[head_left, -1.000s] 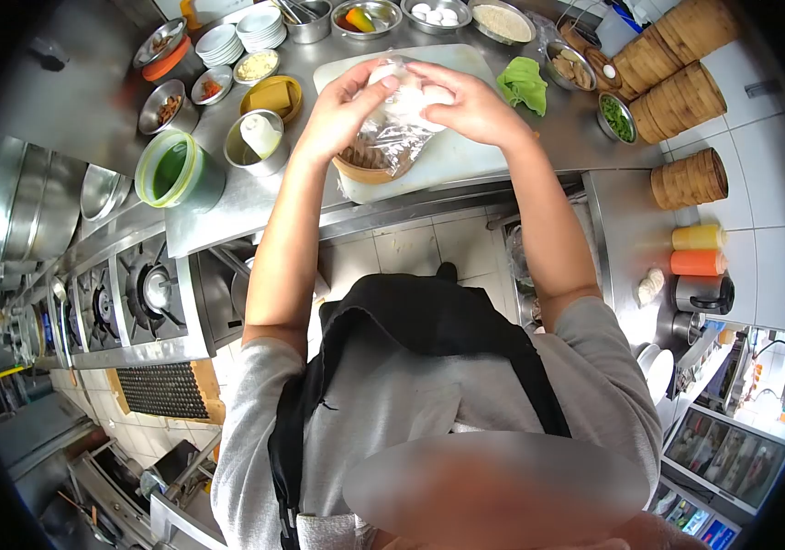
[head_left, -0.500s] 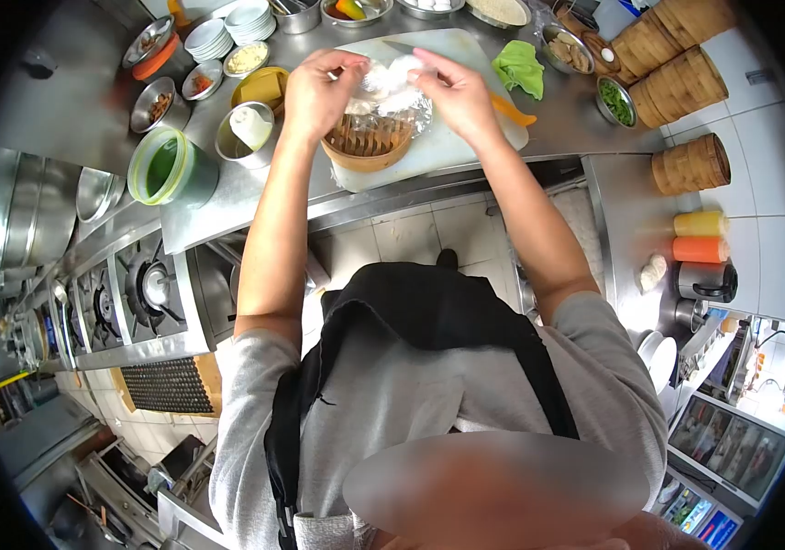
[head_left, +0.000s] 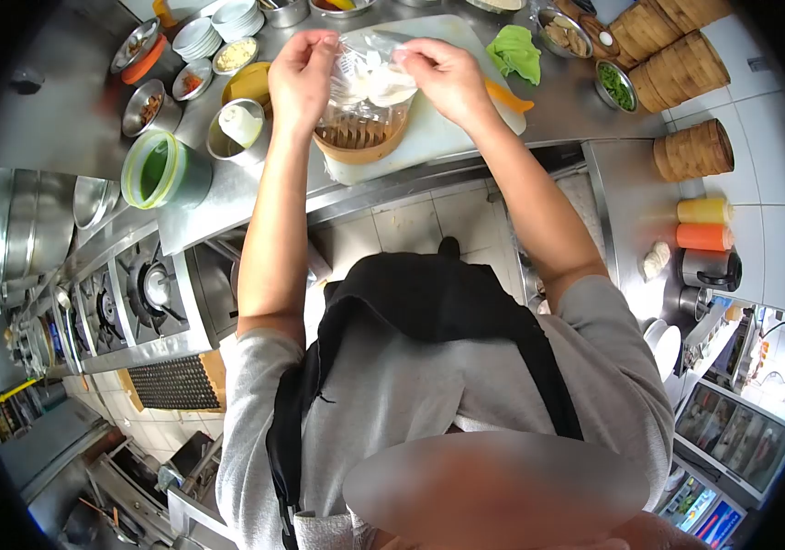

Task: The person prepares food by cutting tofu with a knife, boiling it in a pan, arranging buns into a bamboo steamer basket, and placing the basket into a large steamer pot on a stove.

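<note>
My left hand [head_left: 300, 78] pinches the left upper edge of a clear plastic bag [head_left: 345, 87] between thumb and fingers. On the other side, my right hand [head_left: 447, 81] grips the bag's right upper edge. The plastic is stretched between both hands, with white, rounded lumps [head_left: 387, 81] showing in or through it; I cannot tell what they are. Its lower part hangs over a round bamboo steamer basket [head_left: 362, 154] with a slatted base. The basket rests on the near left part of a white cutting board [head_left: 438, 128].
Left of the board stand a metal pot with a white bottle [head_left: 242, 126], a tub of green liquid [head_left: 156, 170] and small bowls. To the right lie a green leaf [head_left: 514, 53], an orange-handled knife [head_left: 508, 97], a bowl of chopped greens [head_left: 614, 86] and stacked bamboo steamers [head_left: 684, 82].
My hands have moved slightly apart, left hand leftward and upward, drawing the crumpled plastic out wider. The white lumps now show more fully between them.
</note>
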`<state>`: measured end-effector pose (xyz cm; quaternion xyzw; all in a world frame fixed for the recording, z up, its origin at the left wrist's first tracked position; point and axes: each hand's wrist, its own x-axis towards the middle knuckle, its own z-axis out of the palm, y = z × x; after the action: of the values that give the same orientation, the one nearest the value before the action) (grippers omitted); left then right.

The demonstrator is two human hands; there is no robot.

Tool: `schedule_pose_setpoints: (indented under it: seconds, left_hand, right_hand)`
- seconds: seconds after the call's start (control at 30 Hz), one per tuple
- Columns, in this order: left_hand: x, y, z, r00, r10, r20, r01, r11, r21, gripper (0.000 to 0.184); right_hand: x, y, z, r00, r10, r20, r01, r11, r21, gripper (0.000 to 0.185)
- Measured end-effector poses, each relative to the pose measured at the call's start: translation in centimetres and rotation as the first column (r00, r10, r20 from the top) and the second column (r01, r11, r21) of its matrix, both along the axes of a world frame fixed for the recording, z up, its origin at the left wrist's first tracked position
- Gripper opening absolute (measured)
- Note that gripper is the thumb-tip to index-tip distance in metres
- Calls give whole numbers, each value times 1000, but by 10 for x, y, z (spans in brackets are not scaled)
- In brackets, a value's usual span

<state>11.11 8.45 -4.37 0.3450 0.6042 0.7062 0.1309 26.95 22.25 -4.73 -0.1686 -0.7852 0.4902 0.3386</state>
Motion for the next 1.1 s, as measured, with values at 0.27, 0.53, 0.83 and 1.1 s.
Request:
schedule_pose_setpoints:
  seconds: [0.27,0.53,0.83,1.1]
  left_hand:
    - [-5,5,-20,877,-94,471,-24,971,239,10]
    - [19,-10,-3,947,-177,268,166,984,63,25]
    - [21,-30,-32,656,-104,-748,-326,854,-405,30]
    - [23,-26,-43,855,-9,-518,-111,973,-201,75]
  right_hand:
    - [-8,-5,-24,992,-110,63,72,897,437,12]
    - [-16,-1,-10,945,28,327,-110,966,235,25]
    - [-25,-12,-39,984,180,-17,-179,954,-241,29]
    - [-20,-7,-27,972,61,227,-64,998,7,33]
